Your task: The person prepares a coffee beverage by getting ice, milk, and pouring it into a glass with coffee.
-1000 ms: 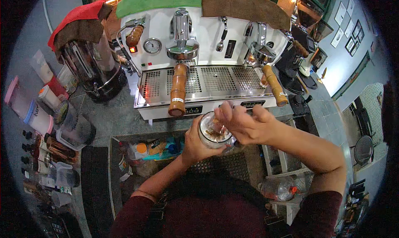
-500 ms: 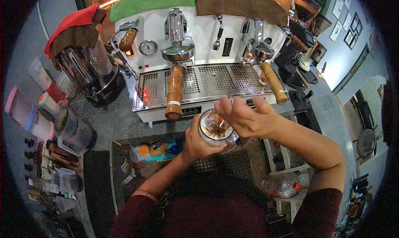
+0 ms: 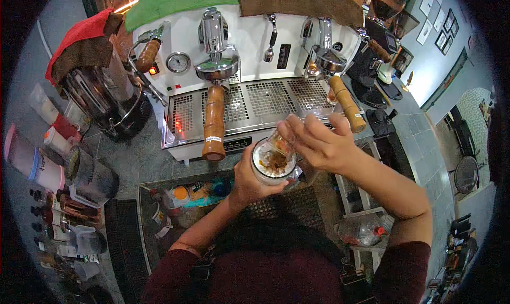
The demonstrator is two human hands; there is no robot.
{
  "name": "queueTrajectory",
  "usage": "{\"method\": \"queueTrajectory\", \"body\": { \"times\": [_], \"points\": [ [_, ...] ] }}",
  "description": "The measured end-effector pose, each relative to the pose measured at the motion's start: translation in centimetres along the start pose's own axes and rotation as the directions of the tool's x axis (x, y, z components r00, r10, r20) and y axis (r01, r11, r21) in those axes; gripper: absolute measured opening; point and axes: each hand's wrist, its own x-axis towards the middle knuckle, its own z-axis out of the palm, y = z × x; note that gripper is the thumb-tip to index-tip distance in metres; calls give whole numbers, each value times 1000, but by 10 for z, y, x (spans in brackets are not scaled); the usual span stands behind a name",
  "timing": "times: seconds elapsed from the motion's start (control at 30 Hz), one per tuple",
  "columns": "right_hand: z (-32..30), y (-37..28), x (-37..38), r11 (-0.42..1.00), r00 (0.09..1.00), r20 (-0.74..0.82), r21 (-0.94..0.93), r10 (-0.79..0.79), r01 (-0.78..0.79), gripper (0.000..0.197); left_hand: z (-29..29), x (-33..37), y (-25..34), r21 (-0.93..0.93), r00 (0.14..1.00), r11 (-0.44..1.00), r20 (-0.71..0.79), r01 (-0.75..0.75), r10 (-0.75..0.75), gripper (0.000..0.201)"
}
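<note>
My left hand is wrapped around a clear glass mug in front of the espresso machine. White contents, which look like milk with ice, fill the mug nearly to its rim, and a dark brown patch lies on top. Over the mug's far right rim, a small clear shot glass is tilted down toward the contents. The fingers of my right hand pinch that shot glass and partly hide it.
Across the back stands a white espresso machine; its wooden portafilter handle juts toward the mug. At left are a blender-like appliance, tubs and bottles. A plastic bottle lies low at right. Grinders stand far right.
The brown patch on the white contents has grown larger and darker. My right hand's fingers have shifted slightly and the shot glass shows more plainly. The whole view has moved a little.
</note>
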Motion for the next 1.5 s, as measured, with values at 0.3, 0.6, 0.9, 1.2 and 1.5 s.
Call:
{"method": "queueTrajectory", "body": {
  "times": [0.3, 0.6, 0.9, 1.2, 1.5],
  "points": [
    [64, -24, -44, 184, 552, 490, 613, 674, -769, 48, -1, -6, -20, 39, 999, 999, -30, -21, 22, 94],
    [144, -50, -82, -195, -138, 556, 44, 820, -980, 57, -2, -13, -22, 79, 1000, 997, -7, 2, -2, 94],
    [149, -33, -68, -169, -215, 559, -134, 801, -976, 66, 11, -13, -21, 31, 996, 999, 93, -18, 16, 99],
    [52, -66, -115, -254, -157, 491, 136, 857, -957, 42, 49, -12, -2, -270, 973, 946, 189, 183, -134, 99],
    [-157, -148, -316, -400, -424, 299, -142, 855, -906, 11, 171, -22, 33, -201, 906, 967, 418, 157, -60, 103]
  ]
}}
